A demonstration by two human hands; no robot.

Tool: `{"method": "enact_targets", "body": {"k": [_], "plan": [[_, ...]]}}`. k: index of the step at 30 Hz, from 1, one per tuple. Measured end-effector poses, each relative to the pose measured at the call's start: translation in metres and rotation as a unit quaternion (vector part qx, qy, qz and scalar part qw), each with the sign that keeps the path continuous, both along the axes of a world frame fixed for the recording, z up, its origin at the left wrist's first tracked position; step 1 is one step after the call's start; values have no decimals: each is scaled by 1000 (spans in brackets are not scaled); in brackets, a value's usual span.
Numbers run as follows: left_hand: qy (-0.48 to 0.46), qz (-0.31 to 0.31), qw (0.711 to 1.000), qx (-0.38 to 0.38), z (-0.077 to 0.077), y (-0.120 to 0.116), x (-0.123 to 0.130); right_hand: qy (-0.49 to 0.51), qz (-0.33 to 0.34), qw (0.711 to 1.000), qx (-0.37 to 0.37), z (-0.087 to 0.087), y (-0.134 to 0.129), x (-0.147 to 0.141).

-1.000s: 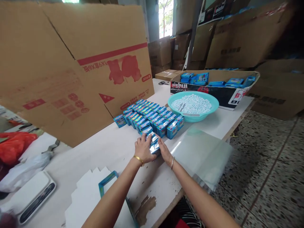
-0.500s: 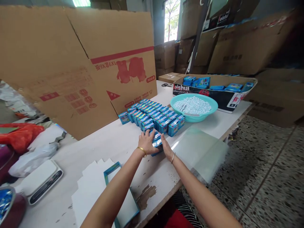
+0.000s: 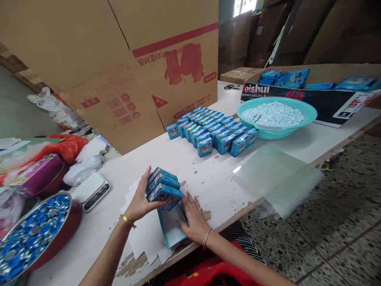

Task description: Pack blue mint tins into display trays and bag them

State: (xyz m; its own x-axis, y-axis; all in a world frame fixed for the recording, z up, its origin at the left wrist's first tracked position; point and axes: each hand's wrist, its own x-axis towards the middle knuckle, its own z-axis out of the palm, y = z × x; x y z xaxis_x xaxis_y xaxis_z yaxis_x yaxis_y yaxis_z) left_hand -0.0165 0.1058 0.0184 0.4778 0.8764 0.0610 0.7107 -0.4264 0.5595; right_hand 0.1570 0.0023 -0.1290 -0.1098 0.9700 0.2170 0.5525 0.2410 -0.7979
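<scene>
Left hand: grip clenched round blue boxes, above shallow tray. Right hand at tray's side; grasping or not, cannot tell.

At one o'clock, high up, a window glows with bright daylight, a strip of grey wall to its left. Stacked brown cartons stand below it, and the room falls into deep shadow toward two o'clock. A white-topped table spans the middle, its surface worn through to brown at seven o'clock. Speckled floor with dark joints lies at four o'clock. The dull grey-green patch near nine o'clock may be wall or floor
</scene>
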Motion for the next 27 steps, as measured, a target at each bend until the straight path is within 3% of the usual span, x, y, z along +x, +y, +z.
{"method": "enact_targets", "body": {"k": [3, 8, 14, 17, 19, 21, 24, 27], "plan": [[86, -8, 996, 20, -8, -7, -14, -48, 5, 999, -18, 2, -2, -12], [190, -20, 980, 49, -13, -7, -6, -74, 46, 995, -43, 9, 0, -13], [274, -5, 956, 102, -13, 8, 0, -64, 79, 992, -68, 25, 6, -11], [308, -53, 947, 75, -5, 21, 13, -19, 81, 995, -45, 24, 11, -6], [292, -120, 947, 53, 3, 35, 40, 40, 58, 997, -39, 20, 18, 3], [249, -169, 952, 61, 8, 57, 84, 104, -12, 994, -40, 15, 30, 18], [221, -171, 951, 132, 2, 106, 163, 145, -121, 982, -19, 8, 48, 44], [234, -130, 952, 147, -16, 163, 227, 116, -150, 982, 4, -1, 55, 64]]}}
